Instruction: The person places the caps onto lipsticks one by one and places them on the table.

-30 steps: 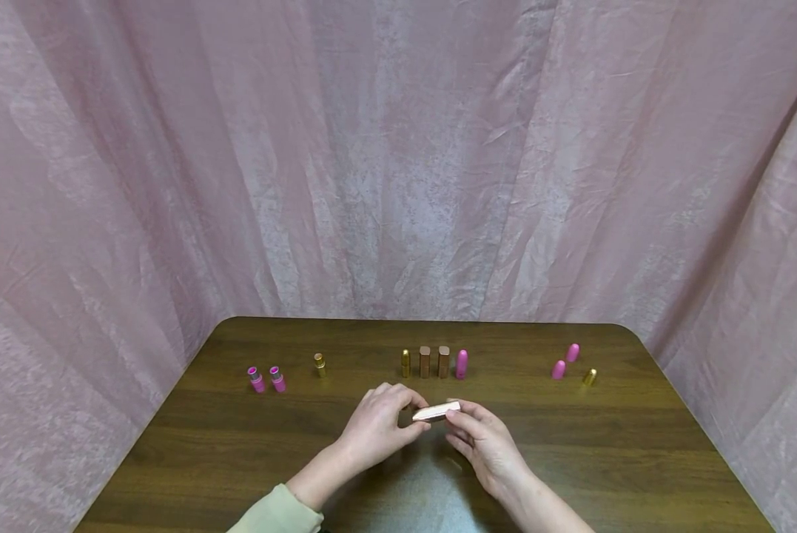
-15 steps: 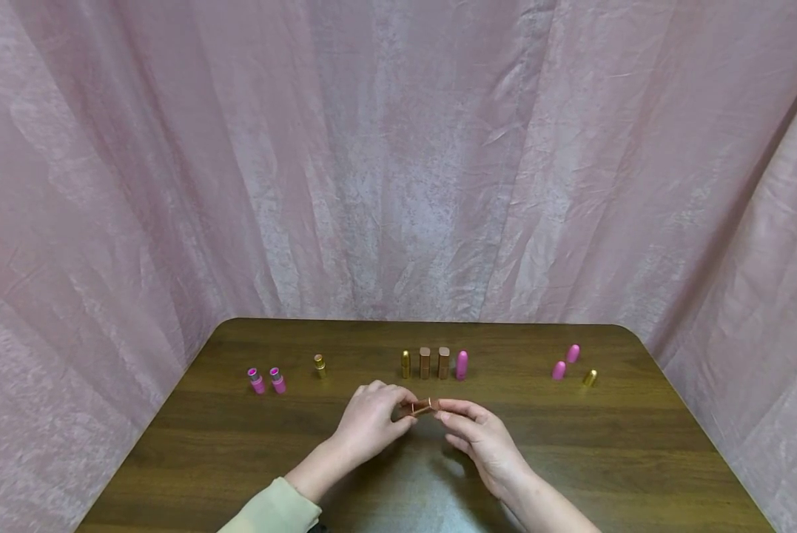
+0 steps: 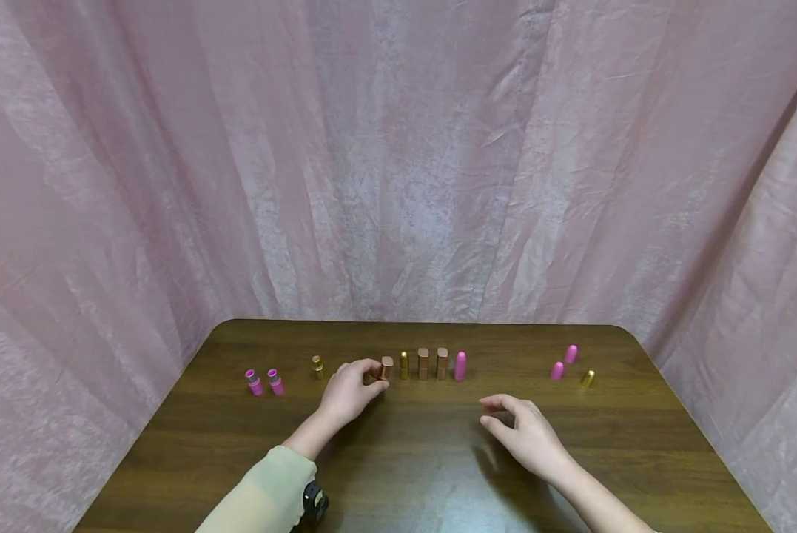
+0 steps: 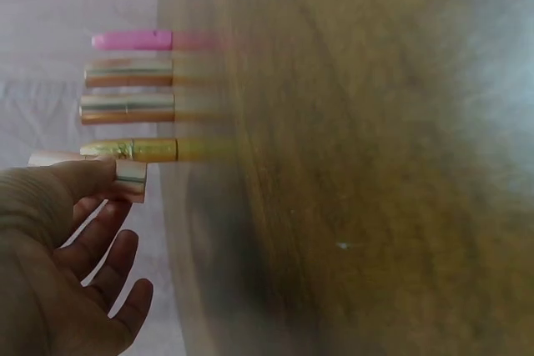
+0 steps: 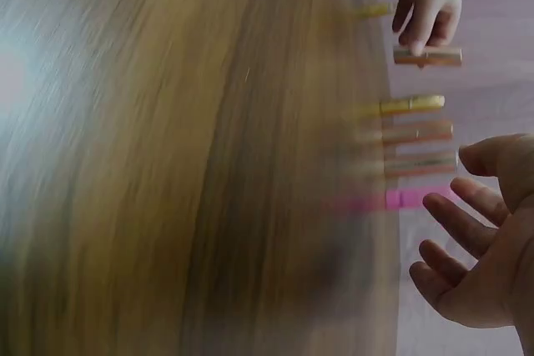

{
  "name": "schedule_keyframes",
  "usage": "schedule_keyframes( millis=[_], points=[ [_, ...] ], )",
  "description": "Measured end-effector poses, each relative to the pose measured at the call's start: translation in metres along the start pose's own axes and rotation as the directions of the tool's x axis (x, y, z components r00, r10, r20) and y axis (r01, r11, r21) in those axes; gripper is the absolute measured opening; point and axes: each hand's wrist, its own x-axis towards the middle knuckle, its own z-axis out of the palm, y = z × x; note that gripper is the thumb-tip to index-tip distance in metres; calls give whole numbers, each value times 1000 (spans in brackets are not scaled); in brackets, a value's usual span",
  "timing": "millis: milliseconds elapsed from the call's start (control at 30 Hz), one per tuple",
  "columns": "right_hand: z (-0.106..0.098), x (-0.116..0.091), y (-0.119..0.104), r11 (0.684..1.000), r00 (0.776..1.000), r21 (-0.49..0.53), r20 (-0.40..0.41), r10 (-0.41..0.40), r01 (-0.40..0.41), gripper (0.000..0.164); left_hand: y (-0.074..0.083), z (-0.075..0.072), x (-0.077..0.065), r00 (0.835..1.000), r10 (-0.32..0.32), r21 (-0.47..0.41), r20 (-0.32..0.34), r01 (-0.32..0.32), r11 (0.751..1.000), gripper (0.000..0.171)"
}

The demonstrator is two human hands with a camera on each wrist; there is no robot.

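My left hand [image 3: 351,391] pinches a closed rose-gold square lipstick [image 3: 387,368] between thumb and fingers, holding it upright at the left end of a row. In the left wrist view the thumb lies across this lipstick [image 4: 129,179] and hides part of it. Right beside it stands a closed gold lipstick [image 3: 404,365], followed by two rose-gold lipsticks [image 3: 423,363] and a closed pink lipstick [image 3: 460,366]. My right hand [image 3: 528,437] is over the table right of the row, thumb and fingers apart, holding nothing.
At the left of the wooden table [image 3: 411,466] stand two uncapped pink lipstick bases [image 3: 254,383] and a gold base [image 3: 318,367]. Two pink caps [image 3: 557,371] and a gold cap [image 3: 587,378] stand at the right. A pink curtain [image 3: 398,163] hangs behind the table.
The rose-gold lipstick's two parts, held between both hands before, are now joined. My left hand has carried it to the row's left end; my right hand has let go and moved right.
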Motion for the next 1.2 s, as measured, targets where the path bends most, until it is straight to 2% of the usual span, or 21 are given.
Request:
schedule_keyframes(
  millis=[100, 367, 600, 767, 833, 1000, 1100, 1200],
  points=[
    [-7, -3, 9, 996, 999, -78, -23, -37, 36, 27, -5, 1, 7, 1000, -18, -3, -6, 18, 1000, 8],
    [-14, -10, 19, 992, 998, -118, -47, -43, 37, 26, -11, 7, 22, 999, -51, -3, 14, 51, 999, 6],
    [-15, -13, 20, 990, 996, -125, -62, -67, 59, 27, -19, 13, 24, 997, -63, 39, 36, 62, 997, 11],
    [-18, -13, 21, 990, 995, -124, -69, -72, 63, 26, -20, 14, 24, 997, -68, 16, 32, 67, 998, 15],
    [-20, -13, 22, 990, 995, -124, -69, -69, 60, 26, -20, 12, 22, 996, -81, 9, 39, 81, 997, 22],
    [-32, -13, 29, 990, 996, -131, -71, -60, 50, 27, -18, 0, 15, 994, -100, 2, 38, 100, 995, 55],
    [-43, -13, 37, 989, 995, -143, -83, -59, 46, 27, -13, -10, 12, 997, -80, 22, 23, 80, 997, 66],
    [-55, -13, 46, 986, 993, -163, -97, -60, 44, 29, -9, -20, 7, 1000, -29, 89, 4, 29, 996, 69]
  ],
)
